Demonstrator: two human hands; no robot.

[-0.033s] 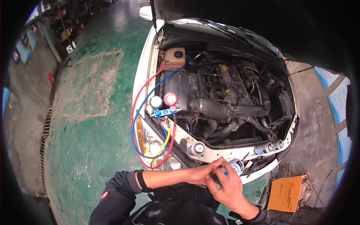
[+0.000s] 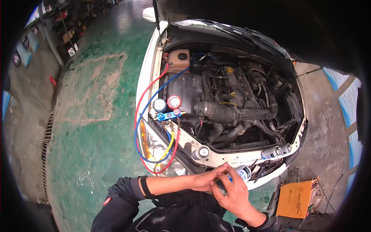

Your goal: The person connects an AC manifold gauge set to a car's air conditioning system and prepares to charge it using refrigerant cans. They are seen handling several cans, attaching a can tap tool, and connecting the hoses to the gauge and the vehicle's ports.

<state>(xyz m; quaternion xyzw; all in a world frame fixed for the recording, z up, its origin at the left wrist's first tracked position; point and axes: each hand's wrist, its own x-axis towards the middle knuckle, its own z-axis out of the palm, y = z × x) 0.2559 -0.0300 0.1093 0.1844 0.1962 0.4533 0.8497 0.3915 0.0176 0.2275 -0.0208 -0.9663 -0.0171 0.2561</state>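
Both my hands meet in front of the car's nose around a white can with blue print point(image 2: 243, 173). My right hand point(image 2: 233, 192) has its fingers wrapped over the can, which lies tilted. The can's dark end shows between my palms. My left hand point(image 2: 206, 180) is closed against the can from the other side, and its fingertips are partly hidden. Just beyond my left fingers a similar can point(image 2: 201, 152) stands on the white front panel. A blue manifold gauge set point(image 2: 169, 115) with two dials rests on the left front corner of the engine bay.
Red point(image 2: 138, 101), blue point(image 2: 155, 92) and yellow point(image 2: 169, 148) hoses loop from the gauges over the headlight. More cans point(image 2: 273, 152) are at the panel's right. The raised hood overhangs the engine point(image 2: 235, 83). An orange-yellow box point(image 2: 294, 199) is on the floor at right.
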